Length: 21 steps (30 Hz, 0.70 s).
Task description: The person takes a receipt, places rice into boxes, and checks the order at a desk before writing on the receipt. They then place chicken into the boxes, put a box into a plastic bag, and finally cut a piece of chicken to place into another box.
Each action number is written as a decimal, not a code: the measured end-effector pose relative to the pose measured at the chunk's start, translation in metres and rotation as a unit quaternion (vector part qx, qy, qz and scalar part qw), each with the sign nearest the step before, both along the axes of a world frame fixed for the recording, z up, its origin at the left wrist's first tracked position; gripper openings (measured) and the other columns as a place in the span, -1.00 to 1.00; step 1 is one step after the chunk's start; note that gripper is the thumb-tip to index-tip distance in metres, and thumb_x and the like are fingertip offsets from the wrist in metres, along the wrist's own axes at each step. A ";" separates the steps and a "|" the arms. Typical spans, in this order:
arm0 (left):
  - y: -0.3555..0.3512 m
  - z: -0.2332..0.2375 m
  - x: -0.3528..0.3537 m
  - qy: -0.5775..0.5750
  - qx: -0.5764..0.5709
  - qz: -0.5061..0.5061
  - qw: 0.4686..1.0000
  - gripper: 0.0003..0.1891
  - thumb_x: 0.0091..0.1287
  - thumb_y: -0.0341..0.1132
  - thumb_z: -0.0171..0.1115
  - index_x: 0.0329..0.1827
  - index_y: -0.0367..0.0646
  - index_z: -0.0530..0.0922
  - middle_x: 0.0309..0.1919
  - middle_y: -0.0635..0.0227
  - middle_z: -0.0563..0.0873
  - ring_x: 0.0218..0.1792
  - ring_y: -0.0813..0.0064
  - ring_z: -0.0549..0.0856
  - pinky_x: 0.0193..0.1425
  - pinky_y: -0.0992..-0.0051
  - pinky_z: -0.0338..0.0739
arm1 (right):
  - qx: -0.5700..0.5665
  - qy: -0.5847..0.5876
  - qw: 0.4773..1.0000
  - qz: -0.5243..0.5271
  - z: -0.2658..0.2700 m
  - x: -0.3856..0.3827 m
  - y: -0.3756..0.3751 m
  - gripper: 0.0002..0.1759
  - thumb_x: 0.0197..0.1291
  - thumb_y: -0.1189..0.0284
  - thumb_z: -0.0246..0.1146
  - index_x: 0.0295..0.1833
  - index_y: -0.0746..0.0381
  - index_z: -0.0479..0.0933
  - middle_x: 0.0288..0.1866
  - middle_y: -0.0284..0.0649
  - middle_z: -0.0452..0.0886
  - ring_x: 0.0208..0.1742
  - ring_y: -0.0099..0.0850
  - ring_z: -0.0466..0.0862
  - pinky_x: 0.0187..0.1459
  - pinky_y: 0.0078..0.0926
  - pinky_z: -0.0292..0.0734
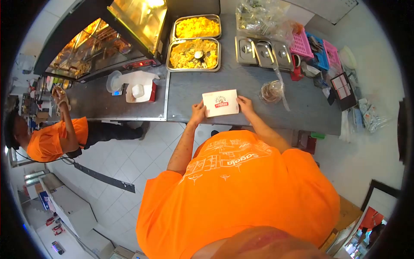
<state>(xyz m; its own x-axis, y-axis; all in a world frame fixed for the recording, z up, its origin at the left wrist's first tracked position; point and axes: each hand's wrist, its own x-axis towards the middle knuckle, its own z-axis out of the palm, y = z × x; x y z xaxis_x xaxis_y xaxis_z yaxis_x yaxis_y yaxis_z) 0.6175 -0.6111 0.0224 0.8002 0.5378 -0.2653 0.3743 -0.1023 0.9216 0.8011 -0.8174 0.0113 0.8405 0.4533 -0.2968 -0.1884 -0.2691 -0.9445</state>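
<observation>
Behind a long dark-grey counter with a metal-edged seam, a worker in an orange shirt handles a flat, rectangular white cardboard box with a red-and-black printed logo. The box is at the counter's near edge; whether it touches the surface cannot be told. Well to its left stands a black-framed glass display cabinet; a co-worker is farther left. Beyond the box, two steel trays hold yellow food, with lidded steel pans beyond it to the right. Left of it sits an open red-and-white paper-lined carton; at right, a clear plastic bag with brownish contents. The left hand and right hand pinch opposite ends of the box between thumb and fingers. The step in hand appears to be steadying or positioning it; shifting it would call for an even, light grip that spares the card.
</observation>
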 end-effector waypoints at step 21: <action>0.010 0.100 0.046 -0.135 0.429 -0.454 0.769 -0.30 0.07 -0.22 0.35 0.37 0.28 0.37 0.40 0.00 0.16 0.37 -0.15 0.13 0.42 -0.06 0.09 | -0.154 -0.676 0.621 0.366 0.095 -0.008 -0.018 -0.62 0.16 0.41 0.06 0.10 0.22 0.49 0.10 -0.18 0.56 0.25 -0.25 0.51 0.14 -0.43 0.53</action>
